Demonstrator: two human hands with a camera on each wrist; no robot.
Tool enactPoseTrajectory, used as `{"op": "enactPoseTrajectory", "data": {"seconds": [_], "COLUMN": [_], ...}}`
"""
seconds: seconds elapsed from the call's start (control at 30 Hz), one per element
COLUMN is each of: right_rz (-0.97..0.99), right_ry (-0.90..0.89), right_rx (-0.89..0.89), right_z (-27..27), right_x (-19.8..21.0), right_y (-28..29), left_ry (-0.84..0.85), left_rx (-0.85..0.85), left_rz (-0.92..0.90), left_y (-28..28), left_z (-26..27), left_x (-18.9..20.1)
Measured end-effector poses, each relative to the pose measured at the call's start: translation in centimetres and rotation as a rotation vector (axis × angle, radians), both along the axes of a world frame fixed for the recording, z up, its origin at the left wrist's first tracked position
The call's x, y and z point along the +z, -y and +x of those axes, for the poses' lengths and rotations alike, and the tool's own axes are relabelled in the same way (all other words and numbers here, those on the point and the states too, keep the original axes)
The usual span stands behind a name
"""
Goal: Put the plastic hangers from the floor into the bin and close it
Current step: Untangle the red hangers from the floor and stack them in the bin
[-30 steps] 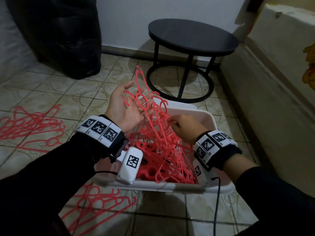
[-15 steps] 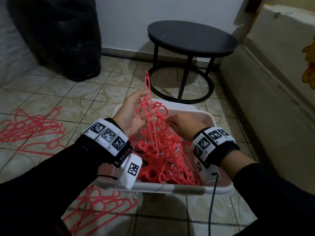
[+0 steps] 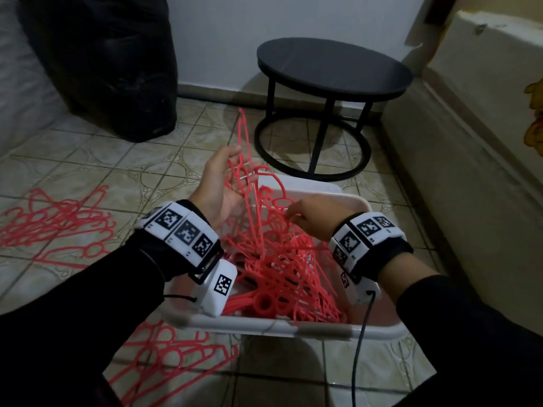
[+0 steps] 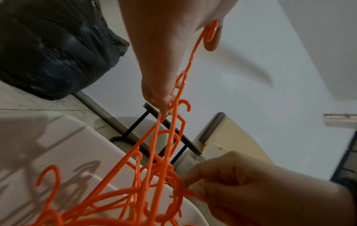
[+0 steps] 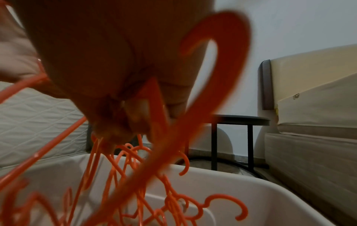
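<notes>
the left hand [image 3: 219,189] has its fingers [image 4: 164,105] curled round the thin bars of upright hangers [image 3: 249,171]; the right hand [image 3: 308,217] pinches a hook, a grip only its wrist camera shows close, fingers [image 5: 135,113] pressed together on the plastic. both reach over the white bin [image 3: 293,329], heaped with tangled coral hangers [image 3: 282,274]. only the head view shows more hangers on the tiled floor [image 3: 88,160], one pile at left [image 3: 58,224], one in front of the bin [image 3: 173,356]. a round black side table [image 3: 333,66] stands beyond.
</notes>
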State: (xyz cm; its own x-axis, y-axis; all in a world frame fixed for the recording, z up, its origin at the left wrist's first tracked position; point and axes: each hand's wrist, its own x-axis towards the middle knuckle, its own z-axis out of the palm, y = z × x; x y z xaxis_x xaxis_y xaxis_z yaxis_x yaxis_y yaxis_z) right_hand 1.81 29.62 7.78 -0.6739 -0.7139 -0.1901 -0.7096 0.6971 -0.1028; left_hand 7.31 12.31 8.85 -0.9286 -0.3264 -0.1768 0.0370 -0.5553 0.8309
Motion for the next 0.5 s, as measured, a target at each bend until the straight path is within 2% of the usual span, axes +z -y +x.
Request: {"op": "enactPoseTrajectory", "data": {"seconds": [0.13,0.27,0.33,0.4,0.5], "right_rz": [-0.002,-0.047,-0.197,-0.45,-0.898], "right_ry": [0.03,-0.125,-0.021,0.147,0.566], "right_rx": [0.011,-0.126,-0.284,-0.447,-0.63], "right_z": [0.4,0.2,-0.5,-1.1,-0.4], "right_x": [-0.9,-0.1,0.1,0.2,0.9], "right_y": [-0.4,-2.8,-3.8,-4.1,-3.9], "left_ry": [-0.005,0.083,0.132,0.17,0.221], "left_rx": [-0.013,-0.107,-0.121,-0.136,-0.211], "left_rz": [-0.01,-0.17,-0.22,-0.248,-0.258], "left_y": [0.4,0.1,-0.1,-0.5,-1.2], "left_z": [-0.2,0.0,0.2,0.5,0.9], "left_x": [-0.3,-0.4,-0.4,-0.6,-1.0]}}
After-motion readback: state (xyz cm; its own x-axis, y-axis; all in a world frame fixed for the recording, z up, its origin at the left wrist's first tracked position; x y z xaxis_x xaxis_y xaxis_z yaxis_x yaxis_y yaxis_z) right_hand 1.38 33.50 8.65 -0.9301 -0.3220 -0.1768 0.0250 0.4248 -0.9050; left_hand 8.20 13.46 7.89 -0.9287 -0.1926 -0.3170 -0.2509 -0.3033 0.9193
